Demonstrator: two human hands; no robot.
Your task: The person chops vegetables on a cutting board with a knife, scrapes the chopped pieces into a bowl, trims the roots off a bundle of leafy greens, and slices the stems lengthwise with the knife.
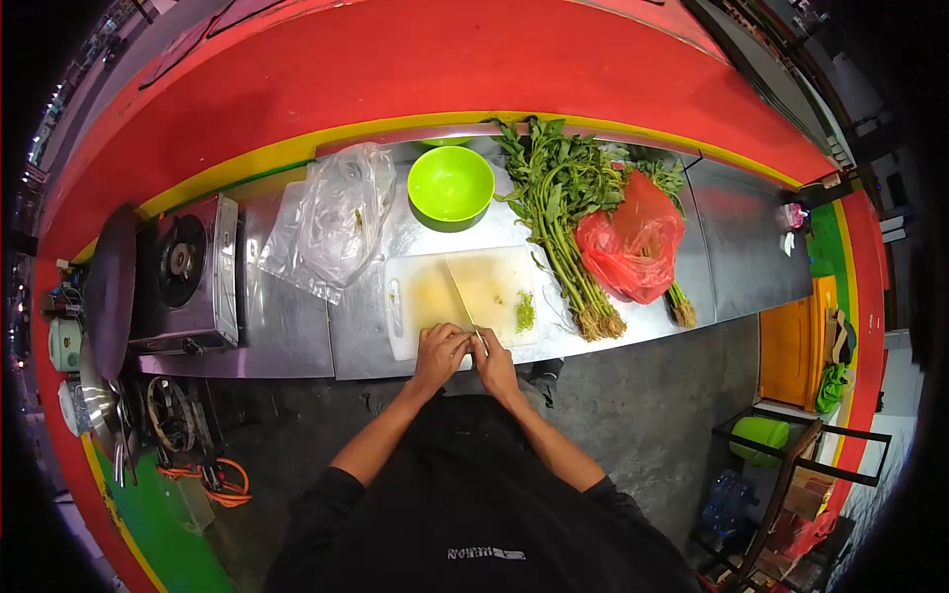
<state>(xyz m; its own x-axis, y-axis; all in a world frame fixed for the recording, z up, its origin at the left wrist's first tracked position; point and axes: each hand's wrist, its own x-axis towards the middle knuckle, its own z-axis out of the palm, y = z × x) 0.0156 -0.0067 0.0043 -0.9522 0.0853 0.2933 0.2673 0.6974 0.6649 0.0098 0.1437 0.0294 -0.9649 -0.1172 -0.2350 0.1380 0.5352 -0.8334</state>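
Observation:
A white cutting board [400,336] with a yellowish, worn middle lies at the front edge of the steel counter. My right hand [494,366] is closed around the handle of a knife [458,290], whose long thin blade points away from me over the board. Close beside it, my left hand [440,356] has its fingers curled together at the board's near edge. Whatever they hold, if anything, is hidden. Finely chopped green bits [525,312] lie in a small heap on the right of the board, a few scattered nearby.
Behind the board stands a bright green bowl [451,184]. Clear plastic bags [341,217] lie to its left, beyond them a gas stove [188,267]. On the right are leafy green bunches with roots [563,227] and a red plastic bag [633,242]. A red wall [445,69] borders the counter.

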